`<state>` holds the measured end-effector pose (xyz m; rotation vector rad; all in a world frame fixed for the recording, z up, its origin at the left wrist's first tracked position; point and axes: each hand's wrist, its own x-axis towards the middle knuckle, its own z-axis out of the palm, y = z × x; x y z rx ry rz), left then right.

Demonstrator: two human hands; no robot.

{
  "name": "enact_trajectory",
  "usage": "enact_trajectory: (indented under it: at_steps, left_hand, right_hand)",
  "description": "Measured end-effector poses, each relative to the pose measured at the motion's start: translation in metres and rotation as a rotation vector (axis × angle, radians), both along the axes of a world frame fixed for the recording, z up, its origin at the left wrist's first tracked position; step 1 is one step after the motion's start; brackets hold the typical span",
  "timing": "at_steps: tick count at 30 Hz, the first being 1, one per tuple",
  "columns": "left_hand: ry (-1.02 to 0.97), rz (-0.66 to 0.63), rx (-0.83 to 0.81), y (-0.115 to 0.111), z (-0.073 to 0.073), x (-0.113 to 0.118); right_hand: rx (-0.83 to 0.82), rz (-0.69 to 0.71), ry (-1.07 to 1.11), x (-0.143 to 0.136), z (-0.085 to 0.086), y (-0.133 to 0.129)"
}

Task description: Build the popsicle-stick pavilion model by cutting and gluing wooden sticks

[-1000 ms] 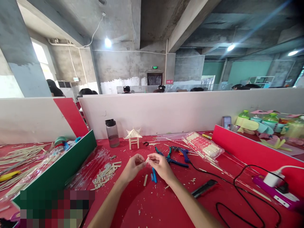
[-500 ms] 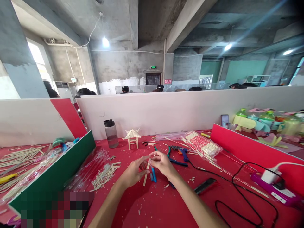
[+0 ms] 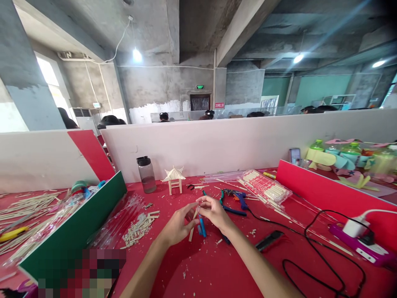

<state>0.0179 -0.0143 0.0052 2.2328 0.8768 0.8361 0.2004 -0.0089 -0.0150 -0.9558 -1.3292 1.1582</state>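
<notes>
Barely visible: stick [image 3: 195, 214] between fingers [image 3: 207, 201].

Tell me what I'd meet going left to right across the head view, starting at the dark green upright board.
Dark green upright board, translucent grey bottle with black lid, small pale pavilion model built of sticks, your bare right hand, clear plastic packet of pale sticks, purple-and-white power strip.

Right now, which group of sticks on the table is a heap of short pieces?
The heap between the green divider and the left hand; the sticks left of that divider and in the patterned pack are longer.
</notes>
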Motion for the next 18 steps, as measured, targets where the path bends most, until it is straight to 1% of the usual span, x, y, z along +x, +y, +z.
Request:
enact_trajectory:
  at_steps: [3, 5, 7, 9, 10, 12, 14, 16, 18]
  left_hand:
    - [-0.108, 0.011, -0.037, 0.002, -0.005, 0.005]
    - [-0.118, 0.047, -0.042, 0.005, -0.007, 0.005]
    - [-0.042, 0.074, -0.033, 0.012, -0.009, -0.001]
    - [0.121, 0.134, 0.004, 0.019, -0.009, -0.012]
    - [0.219, 0.207, 0.035, 0.023, -0.008, -0.019]
    - [0.418, 0.432, 0.095, 0.029, -0.007, -0.036]
    - [0.613, 0.647, 0.128, 0.031, -0.007, -0.053]
    - [0.737, 0.785, 0.096, 0.030, -0.008, -0.068]
    - [0.787, 0.851, 0.064, 0.028, -0.008, -0.078]
  right_hand:
    - [0.040, 0.003, -0.002, -0.001, -0.004, 0.002]
    - [0.054, -0.028, -0.002, -0.001, -0.005, 0.003]
    - [0.074, -0.091, 0.018, -0.001, -0.005, 0.005]
    - [0.075, -0.155, 0.061, 0.002, -0.003, 0.005]
    - [0.062, -0.175, 0.084, 0.003, -0.001, 0.006]
    - [0.029, -0.190, 0.109, 0.007, 0.001, 0.006]
    - [0.003, -0.169, 0.110, 0.010, 0.001, 0.007]
    - [-0.010, -0.116, 0.088, 0.009, -0.001, 0.006]
    - [-0.013, -0.054, 0.054, 0.006, -0.003, 0.005]
